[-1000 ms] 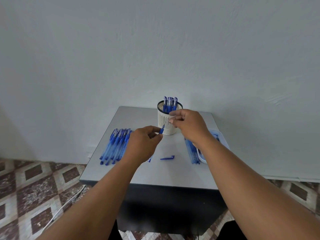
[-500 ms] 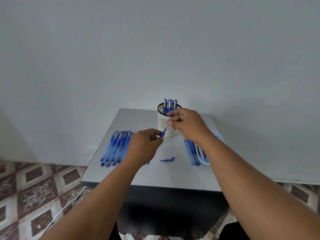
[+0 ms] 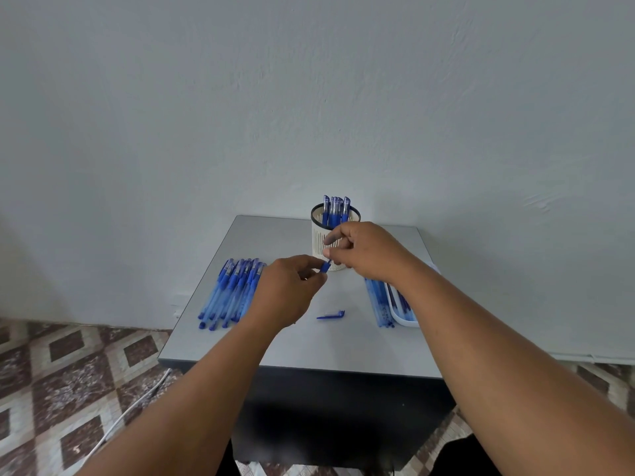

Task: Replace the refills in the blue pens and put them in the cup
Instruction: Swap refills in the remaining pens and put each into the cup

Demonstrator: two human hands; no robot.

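Bridging both hands (image 3: 311, 266): blue pen (image 3: 325, 266)

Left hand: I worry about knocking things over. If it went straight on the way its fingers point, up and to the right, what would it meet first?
Probably the right hand, which is close by and working the same pen. Behind that stands the cup; depth is unclear.

Hands closer together than a second ago. I see the right hand (image 3: 364, 250) has dropped from level with the cup (image 3: 335, 243) rim to lower against its wall, fingertips now almost meeting the tip of the pen (image 3: 324, 266) pinched in the left hand (image 3: 287, 290). Left hand has edged slightly toward the right. Whether the right fingers hold anything, I can't tell.
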